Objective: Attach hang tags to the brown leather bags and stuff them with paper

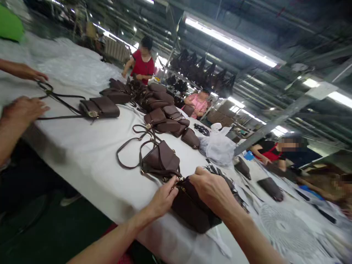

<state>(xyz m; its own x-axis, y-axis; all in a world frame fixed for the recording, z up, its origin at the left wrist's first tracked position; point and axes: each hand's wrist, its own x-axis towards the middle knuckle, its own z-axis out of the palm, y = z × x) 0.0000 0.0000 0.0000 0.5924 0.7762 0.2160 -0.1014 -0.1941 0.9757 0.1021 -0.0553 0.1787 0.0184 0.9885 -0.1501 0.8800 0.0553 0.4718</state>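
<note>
A dark brown handbag [192, 214] lies at the near edge of the white-covered table, between my two hands. My left hand [164, 196] pinches the strap end with its gold metal fitting at the bag's upper left corner. Curled over the bag's top edge is my right hand [210, 185], its fingertips hidden behind the knuckles. Just beyond them rests another brown handbag [162, 157], its strap looping out to the left on the cloth. Dark strips [220, 174] lie bunched right behind my right hand.
Several brown bags [159, 97] are heaped farther up the table. At the left, a co-worker's hands [26, 108] handle the strap of a brown bag [103, 107]. A white plastic bag [218, 146] stands right of the heap. A round fan grille [286, 227] is at lower right. Other people work around the table.
</note>
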